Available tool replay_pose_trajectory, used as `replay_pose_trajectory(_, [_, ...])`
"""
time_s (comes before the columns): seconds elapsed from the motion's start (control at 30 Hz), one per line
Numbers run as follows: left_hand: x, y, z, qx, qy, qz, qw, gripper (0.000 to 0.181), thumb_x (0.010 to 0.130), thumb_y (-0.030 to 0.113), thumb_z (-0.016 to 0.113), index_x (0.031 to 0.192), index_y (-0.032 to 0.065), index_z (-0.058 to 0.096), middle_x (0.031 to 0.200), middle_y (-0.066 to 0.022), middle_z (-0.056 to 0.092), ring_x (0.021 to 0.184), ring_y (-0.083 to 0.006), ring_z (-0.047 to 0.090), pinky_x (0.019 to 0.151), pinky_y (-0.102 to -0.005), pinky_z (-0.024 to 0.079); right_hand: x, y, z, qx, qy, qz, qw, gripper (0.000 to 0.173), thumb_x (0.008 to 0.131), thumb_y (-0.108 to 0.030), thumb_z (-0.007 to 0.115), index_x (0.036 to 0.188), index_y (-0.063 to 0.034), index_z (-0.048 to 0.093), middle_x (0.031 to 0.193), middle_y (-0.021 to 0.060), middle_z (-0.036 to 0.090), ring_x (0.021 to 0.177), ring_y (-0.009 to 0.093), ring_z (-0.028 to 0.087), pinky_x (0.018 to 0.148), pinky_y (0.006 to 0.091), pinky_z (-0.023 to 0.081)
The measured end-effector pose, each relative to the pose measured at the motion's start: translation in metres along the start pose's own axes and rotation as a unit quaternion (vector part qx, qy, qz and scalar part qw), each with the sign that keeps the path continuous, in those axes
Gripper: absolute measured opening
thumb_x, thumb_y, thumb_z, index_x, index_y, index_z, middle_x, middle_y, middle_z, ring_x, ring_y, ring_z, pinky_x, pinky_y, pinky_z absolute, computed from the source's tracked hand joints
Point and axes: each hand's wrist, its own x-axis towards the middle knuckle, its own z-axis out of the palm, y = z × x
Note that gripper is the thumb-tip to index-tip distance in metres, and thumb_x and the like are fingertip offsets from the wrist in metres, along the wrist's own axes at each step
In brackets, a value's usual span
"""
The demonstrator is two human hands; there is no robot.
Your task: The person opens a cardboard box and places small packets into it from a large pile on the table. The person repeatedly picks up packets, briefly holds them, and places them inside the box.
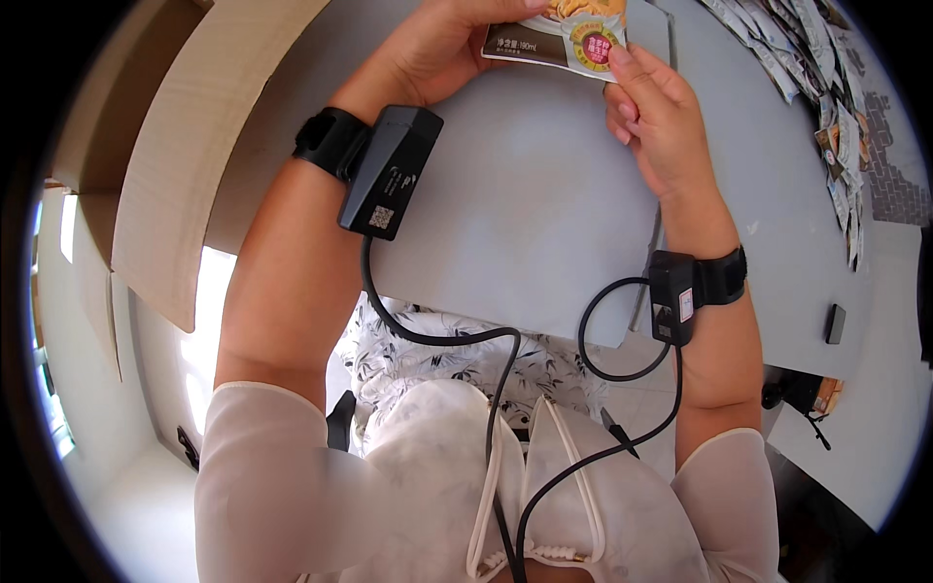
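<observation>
A printed food or drink pouch (557, 40) spans the gap between my two hands at the top of the view, above the grey table (510, 189). Its upper part is cut off by the picture's edge. My left hand (463, 44) grips the pouch's left side, thumb on the front. At the lower right corner, my right hand (652, 109) pinches it between thumb and fingers. The visible face carries a noodle-like food picture, a dark band with writing and a round badge.
An open cardboard box (197, 146) stands at the left, its flap beside my left forearm. Many similar pouches (838, 138) lie in an overlapping row at the far right. A small black object (835, 323) rests near the table's right side. Black cables (510, 379) run from both wrist devices.
</observation>
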Motion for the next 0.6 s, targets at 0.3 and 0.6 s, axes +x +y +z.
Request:
replay_pose_trajectory(0.3, [-0.0008,0.0024,-0.0037,0.091,0.059,-0.006,0.994,0.039,0.086,0.021,0.060,0.118,0.0047,0.045,0.109,-0.0083,0.059,0.099,-0.0177,0.059,0.085,-0.0325,0.048,-0.0008,-0.0045,0.0028,0.009,-0.012,0.017,1.000,0.026,0.093,-0.030,0.049,0.096,-0.0053,0.058,0.057,-0.0064,0.039,0.049,0.002,0.032,0.044,0.0183,0.029])
replay_pose_trajectory(0.6, [0.0014,-0.0015,-0.0046,-0.010,0.077,-0.030,0.997,0.044,0.092,0.038,0.046,0.123,0.0076,0.043,0.115,-0.0073,0.056,0.107,-0.0182,0.054,0.090,-0.0340,0.043,-0.0036,-0.0071,0.0027,0.009,-0.026,0.035,0.999,0.028,0.093,-0.025,0.048,0.110,-0.0032,0.055,0.058,-0.0080,0.036,0.050,0.001,0.031,0.044,0.0165,0.028])
